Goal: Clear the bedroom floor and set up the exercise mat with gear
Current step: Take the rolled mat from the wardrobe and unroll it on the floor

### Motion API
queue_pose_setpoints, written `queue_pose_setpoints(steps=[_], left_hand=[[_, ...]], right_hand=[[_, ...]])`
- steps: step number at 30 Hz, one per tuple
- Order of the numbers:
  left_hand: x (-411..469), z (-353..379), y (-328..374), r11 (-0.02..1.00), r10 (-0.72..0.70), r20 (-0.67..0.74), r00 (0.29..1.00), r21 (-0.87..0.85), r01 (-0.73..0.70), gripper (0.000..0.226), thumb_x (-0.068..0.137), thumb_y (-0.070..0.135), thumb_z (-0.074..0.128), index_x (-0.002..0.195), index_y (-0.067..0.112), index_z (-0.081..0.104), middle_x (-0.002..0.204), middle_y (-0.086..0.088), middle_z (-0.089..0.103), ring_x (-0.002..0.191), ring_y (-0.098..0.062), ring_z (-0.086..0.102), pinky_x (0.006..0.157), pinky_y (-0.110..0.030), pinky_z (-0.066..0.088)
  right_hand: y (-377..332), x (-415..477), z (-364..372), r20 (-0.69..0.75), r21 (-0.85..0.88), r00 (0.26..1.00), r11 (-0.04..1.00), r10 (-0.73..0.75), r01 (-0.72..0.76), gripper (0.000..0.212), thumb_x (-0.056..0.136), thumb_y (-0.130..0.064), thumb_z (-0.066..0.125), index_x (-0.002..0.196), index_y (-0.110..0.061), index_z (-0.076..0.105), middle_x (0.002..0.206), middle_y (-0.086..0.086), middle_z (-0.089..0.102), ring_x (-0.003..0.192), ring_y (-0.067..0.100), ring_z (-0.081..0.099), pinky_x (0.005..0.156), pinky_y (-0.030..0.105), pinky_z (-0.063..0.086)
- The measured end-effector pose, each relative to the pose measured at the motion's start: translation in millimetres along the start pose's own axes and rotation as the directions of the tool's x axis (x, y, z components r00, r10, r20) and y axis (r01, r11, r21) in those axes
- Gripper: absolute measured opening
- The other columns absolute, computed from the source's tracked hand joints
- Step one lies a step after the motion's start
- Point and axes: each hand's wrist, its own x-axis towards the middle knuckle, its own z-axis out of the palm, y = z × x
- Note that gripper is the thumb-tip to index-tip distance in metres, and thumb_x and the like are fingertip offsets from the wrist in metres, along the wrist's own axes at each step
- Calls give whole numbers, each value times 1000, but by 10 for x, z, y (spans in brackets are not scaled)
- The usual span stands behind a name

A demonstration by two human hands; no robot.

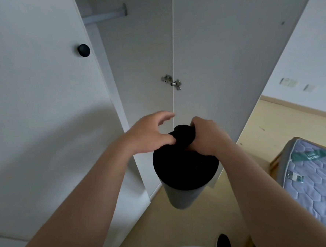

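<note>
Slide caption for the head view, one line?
Right hand grips the black lid of a grey shaker bottle, left hand touching it, before an open white wardrobe.

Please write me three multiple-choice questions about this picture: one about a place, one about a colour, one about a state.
1. Where does the mattress lie, seen from the bottle?
A) to its left B) to its right C) directly under it

2. What colour is the bottle's lid?
A) white B) black C) blue

3. How is the wardrobe?
A) open B) shut C) without doors

Answers:
1 B: the mattress shows at the right edge.
2 B: the lid, gripped by the right hand, is black.
3 A: its rail and hinge are in sight.
</note>
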Motion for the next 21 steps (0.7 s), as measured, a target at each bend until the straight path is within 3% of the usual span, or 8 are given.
queue_pose_setpoints(steps=[2, 5, 9, 12, 18, 21], left_hand=[[104, 146, 126, 998, 46, 93, 995, 48, -51, 85, 71, 27, 79, 149, 38, 45, 147, 17, 52, 134, -1, 48, 109, -26, 41], [275, 325, 253, 982, 79, 56, 995, 168, -88, 81, 68, 18, 79, 143, 31, 52, 138, 8, 59, 122, -12, 57, 95, -25, 45], [500, 517, 372, 955, 117, 59, 991, 268, -128, 51, 67, 12, 74, 116, 25, 65, 112, -2, 60, 100, -22, 64, 77, -30, 49], [660, 634, 439, 943, 86, 68, 994, 316, -103, 38, 68, 13, 72, 103, 27, 65, 103, -1, 60, 91, -23, 64, 64, -27, 43], [937, 911, 605, 951, 25, 79, 997, 304, -48, 15, 74, 18, 69, 88, 24, 65, 87, 3, 65, 82, -20, 65, 59, -28, 48], [1070, 1022, 706, 961, 1, 55, 998, 275, -16, 21, 71, 19, 71, 92, 23, 68, 88, 3, 64, 82, -19, 65, 67, -32, 56]], right_hand=[[53, -13, -26, -37, -8, 999, 1000, 0, 0, 30, 78, -35, 67, 100, -22, 51, 79, -5, 51, 71, 22, 54, 49, 28, 34], [159, -22, -87, -72, -14, 997, 1000, 27, -28, 22, 78, -32, 62, 96, -21, 55, 77, -5, 52, 69, 22, 55, 48, 28, 36], [342, -8, -188, -59, 1, 998, 999, 36, -36, 16, 75, -33, 64, 82, -22, 54, 75, -2, 58, 66, 20, 57, 47, 28, 35], [490, 6, -245, -24, 8, 998, 998, 56, -56, 18, 73, -34, 66, 78, -24, 52, 74, -3, 58, 65, 18, 57, 45, 27, 33], [841, 38, -336, 52, 55, 989, 989, 136, -139, 23, 73, -35, 69, 90, -22, 58, 85, -1, 63, 73, 16, 60, 50, 28, 40], [1093, 113, -539, 188, 173, 972, 969, 144, -177, 53, 67, -31, 87, 113, -21, 63, 102, 0, 67, 88, 18, 64, 68, 31, 54]])
